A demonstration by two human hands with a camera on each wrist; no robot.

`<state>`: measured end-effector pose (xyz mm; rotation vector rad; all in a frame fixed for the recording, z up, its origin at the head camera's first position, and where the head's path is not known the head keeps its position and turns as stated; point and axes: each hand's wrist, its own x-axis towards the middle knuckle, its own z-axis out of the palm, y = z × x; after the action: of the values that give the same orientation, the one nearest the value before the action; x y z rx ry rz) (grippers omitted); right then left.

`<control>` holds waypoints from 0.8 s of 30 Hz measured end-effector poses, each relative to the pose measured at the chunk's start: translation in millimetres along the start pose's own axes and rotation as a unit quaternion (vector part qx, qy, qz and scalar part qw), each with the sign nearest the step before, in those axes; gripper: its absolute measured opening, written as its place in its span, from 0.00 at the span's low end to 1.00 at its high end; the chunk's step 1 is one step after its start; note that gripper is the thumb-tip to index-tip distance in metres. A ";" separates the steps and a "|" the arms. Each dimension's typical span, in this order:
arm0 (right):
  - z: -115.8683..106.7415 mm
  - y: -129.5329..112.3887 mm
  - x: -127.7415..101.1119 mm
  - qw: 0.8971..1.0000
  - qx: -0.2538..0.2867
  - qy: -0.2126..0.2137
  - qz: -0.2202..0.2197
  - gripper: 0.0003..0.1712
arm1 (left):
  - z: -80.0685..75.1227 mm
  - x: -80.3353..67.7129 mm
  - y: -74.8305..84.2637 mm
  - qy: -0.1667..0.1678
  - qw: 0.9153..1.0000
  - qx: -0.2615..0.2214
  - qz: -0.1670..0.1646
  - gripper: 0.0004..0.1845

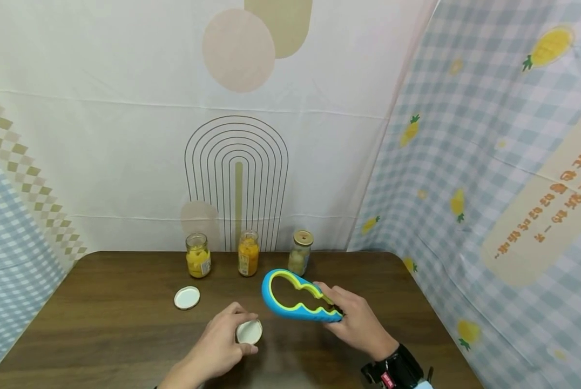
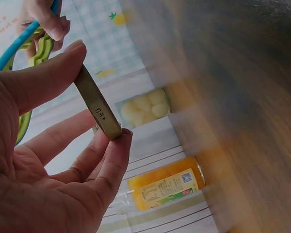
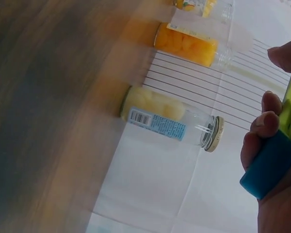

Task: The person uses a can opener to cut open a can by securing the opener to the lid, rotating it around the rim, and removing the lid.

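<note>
Between thumb and fingertips, my left hand (image 1: 219, 341) pinches a round jar lid (image 1: 249, 332), its pale inside facing up toward the head camera. The left wrist view shows the gold edge of this lid (image 2: 98, 103) with small print. My right hand (image 1: 356, 319) grips a blue and lime-green jar opener (image 1: 274, 302) by its handle end, its wavy loop pointing left above the table. Farther back, an orange-filled jar (image 1: 249, 254) stands uncovered. To its right is a jar of pale fruit (image 1: 300, 254) with a gold lid (image 1: 303, 237) on top.
At the back left stands an uncovered jar of yellow fruit (image 1: 198, 256). Another lid (image 1: 187, 297) lies on the dark wooden table (image 1: 101, 324) in front of it. A printed white cloth (image 1: 125, 162) hangs behind the table, and a checked cloth (image 1: 441, 178) hangs along the right.
</note>
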<state>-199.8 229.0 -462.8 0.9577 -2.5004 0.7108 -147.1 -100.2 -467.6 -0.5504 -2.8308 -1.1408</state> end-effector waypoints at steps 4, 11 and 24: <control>1.1 -0.1 -2.8 1.000 -0.005 0.001 0.011 0.43 | 0.0 -0.3 -2.5 -0.013 1.000 -0.006 -0.010 0.29; 2.8 -0.7 -3.4 1.000 0.000 -0.003 0.029 0.44 | 3.3 -3.2 -5.5 -0.008 0.999 -0.005 -0.036 0.28; 0.6 -3.5 -1.9 0.999 0.004 -0.006 0.039 0.43 | 10.8 9.8 -21.4 -0.029 0.996 0.024 -0.077 0.29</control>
<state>-196.2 227.4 -463.1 0.8732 -2.5593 0.7405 -162.6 -104.1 -488.0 -0.3735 -2.9877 -1.0937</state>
